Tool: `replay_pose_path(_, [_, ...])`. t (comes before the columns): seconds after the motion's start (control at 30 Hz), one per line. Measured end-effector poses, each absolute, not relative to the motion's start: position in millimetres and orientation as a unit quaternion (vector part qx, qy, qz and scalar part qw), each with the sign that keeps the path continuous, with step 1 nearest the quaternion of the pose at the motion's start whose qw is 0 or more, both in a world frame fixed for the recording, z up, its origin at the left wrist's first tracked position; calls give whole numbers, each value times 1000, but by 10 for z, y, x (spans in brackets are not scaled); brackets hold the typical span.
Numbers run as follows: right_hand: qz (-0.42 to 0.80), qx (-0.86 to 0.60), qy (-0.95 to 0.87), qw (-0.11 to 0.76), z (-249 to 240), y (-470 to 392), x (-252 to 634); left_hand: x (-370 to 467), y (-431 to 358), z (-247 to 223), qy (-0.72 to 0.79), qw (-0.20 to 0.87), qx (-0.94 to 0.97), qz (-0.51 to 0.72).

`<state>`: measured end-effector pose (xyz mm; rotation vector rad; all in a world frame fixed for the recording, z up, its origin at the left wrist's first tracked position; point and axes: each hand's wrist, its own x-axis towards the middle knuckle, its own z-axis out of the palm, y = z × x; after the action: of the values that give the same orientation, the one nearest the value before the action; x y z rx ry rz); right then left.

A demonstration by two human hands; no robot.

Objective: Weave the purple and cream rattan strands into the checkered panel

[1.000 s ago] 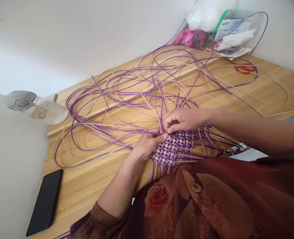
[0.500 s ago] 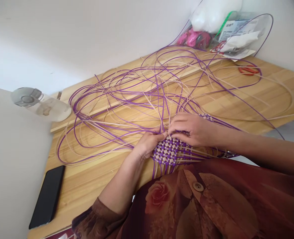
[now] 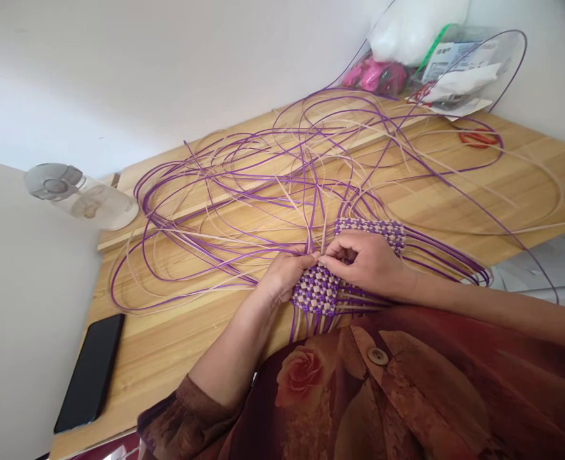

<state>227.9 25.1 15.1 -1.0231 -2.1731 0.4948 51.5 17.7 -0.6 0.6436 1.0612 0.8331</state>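
Observation:
A checkered woven piece point(image 3: 315, 291) of purple and beige strands lies close to my body. My left hand point(image 3: 286, 273) pinches its upper left edge, thumb on top. At the same edge my right hand point(image 3: 366, 259) has thumb and index finger pressed together, close to my left thumb tip; the strand between them is mostly hidden. Upright purple and beige strands point(image 3: 313, 220) rise from between the hands. Behind my right hand shows a second woven section point(image 3: 371, 229), with long strands running off to the right.
Long loose strands point(image 3: 205, 172) loop across the wooden table point(image 3: 167, 358). A phone point(image 3: 89, 374) lies at the left, near a lidded bottle point(image 3: 83, 195). Orange-handled scissors point(image 3: 478, 138) and plastic bags point(image 3: 397, 38) with pink contents are at the back right.
My right hand has moved slightly down and turned, its fingers coming together at the weave's edge and uncovering more of the second woven section. My left hand stays nearly in place.

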Motion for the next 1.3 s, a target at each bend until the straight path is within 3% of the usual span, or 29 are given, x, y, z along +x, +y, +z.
replay_pose_path(0.17, [199, -296, -857, 373, 108, 199, 2349, 530, 163, -17, 475, 742, 296, 368])
replay_pose_path(0.33, [196, -383, -840, 331, 54, 183, 2354, 539, 152, -33, 477, 719, 339, 374])
replay_pose_path(0.43, [215, -396, -822, 349, 6, 166, 2333, 541, 141, -41, 449, 704, 391, 387])
replay_pose_path(0.73, [284, -359, -824, 335, -99, 157, 2325, 566, 140, -133, 533, 564, 514, 367])
replay_pose_path(0.93, [308, -374, -805, 342, -110, 151, 2369, 540, 151, -92, 515, 605, 497, 348])
replay_pose_path(1.3, [279, -331, -841, 324, -135, 204, 2372, 609, 108, -99, 575, 457, 593, 330])
